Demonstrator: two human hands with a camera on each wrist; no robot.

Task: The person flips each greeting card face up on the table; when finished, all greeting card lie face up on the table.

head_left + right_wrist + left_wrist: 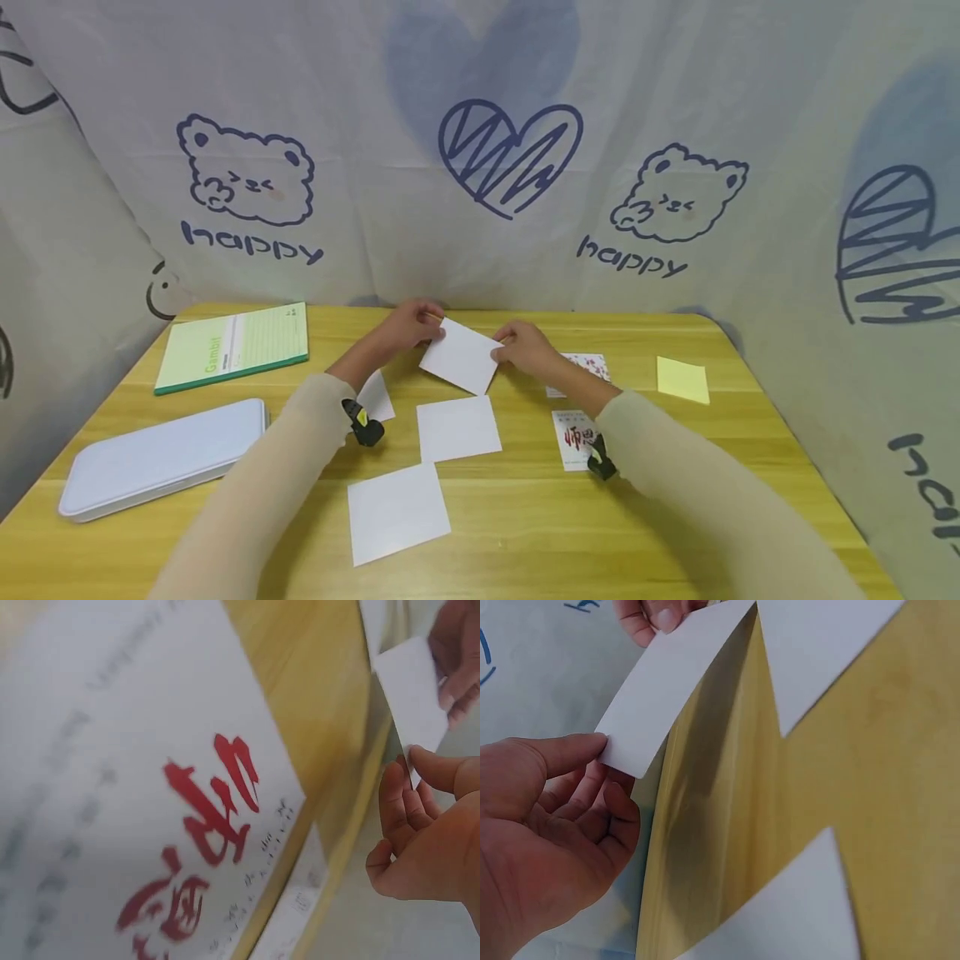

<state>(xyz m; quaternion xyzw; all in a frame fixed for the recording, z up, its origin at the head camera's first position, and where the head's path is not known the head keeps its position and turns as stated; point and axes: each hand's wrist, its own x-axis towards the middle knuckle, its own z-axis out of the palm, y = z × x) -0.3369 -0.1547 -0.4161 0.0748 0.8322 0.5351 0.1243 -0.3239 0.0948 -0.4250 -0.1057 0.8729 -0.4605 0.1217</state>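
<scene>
Both hands hold one blank white card [461, 356] lifted above the wooden table [525, 517]. My left hand [416, 323] pinches its far left corner between thumb and fingers; the left wrist view shows that card [671, 686] against the thumb tip of the left hand [555, 825]. My right hand [521, 346] pinches the card's right edge, and the right wrist view shows this card [412, 694] beside the right hand [424, 825]. Two more white cards [457, 427] [396, 510] lie flat below, and a third [377, 396] pokes out beside my left forearm.
A green notebook [234, 344] lies at the back left, a pale flat case [161, 457] at the front left. A card with red characters [576, 439] lies under my right wrist, a patterned card [588, 367] behind it, a yellow sticky note [682, 379] at the right.
</scene>
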